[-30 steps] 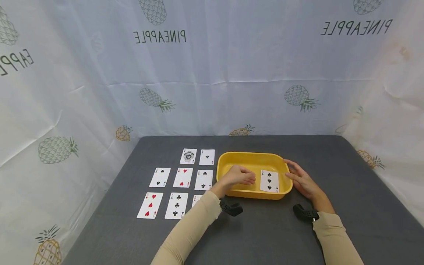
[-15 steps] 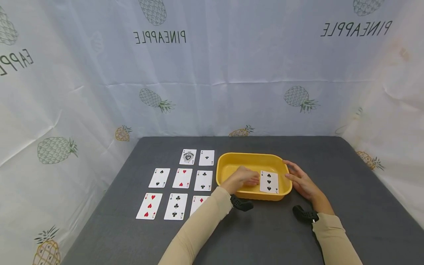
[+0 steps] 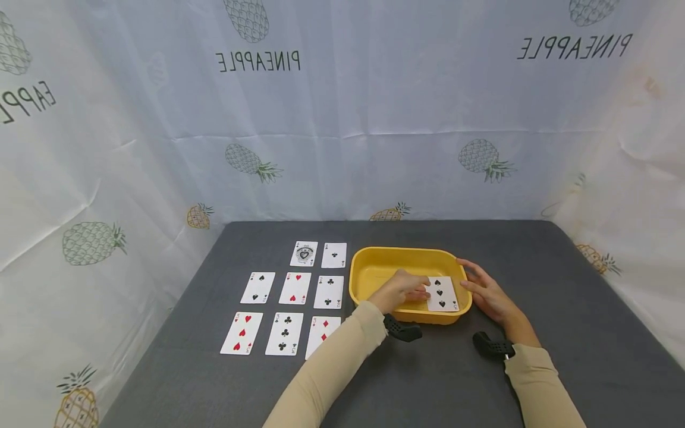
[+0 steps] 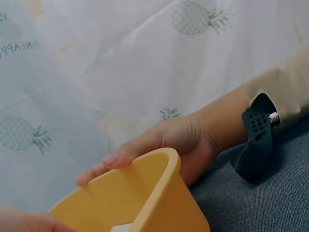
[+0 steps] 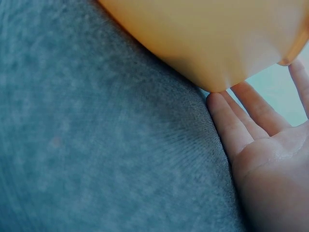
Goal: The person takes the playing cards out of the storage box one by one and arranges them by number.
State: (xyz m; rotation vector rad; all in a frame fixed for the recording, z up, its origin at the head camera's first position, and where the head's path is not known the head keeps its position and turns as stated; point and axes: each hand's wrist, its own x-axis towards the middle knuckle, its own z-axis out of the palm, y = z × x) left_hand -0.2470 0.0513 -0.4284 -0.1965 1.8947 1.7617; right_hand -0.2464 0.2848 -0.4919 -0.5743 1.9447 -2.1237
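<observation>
Counting cards first: we've got eight laid out face up on the grey worktop (image 3: 439, 380) in three rows. That's two in the back row (image 3: 319, 254), three in the middle row (image 3: 295, 289) and three in the front row (image 3: 281, 334). The rightmost card of the front row is partly under our left sleeve (image 3: 332, 368). A ninth card, the three of spades (image 3: 442, 293), lies face up inside the one yellow tub (image 3: 374, 261), toward its right end. The tub sits just right of the card grid.

Our left hand (image 3: 400, 289) reaches over the near rim into the tub, fingers curled, and the fingertips (image 3: 423, 291) meet the left edge of the three of spades. We honestly can't tell from the head view whether they pinch it or only touch it, and the left wrist view just shows a sliver of white at the tub's floor.

Our right hand (image 3: 484, 291) is flat and relaxed against the outside of the tub's right wall, fingers straight and together, with the edge of the hand down on the worktop. The right wrist view shows the fingers (image 5: 251, 113) touching the tub's lower corner. There's one black wrist mount on each forearm, and the pineapple-print sheet (image 3: 342, 119) hangs behind it all.
</observation>
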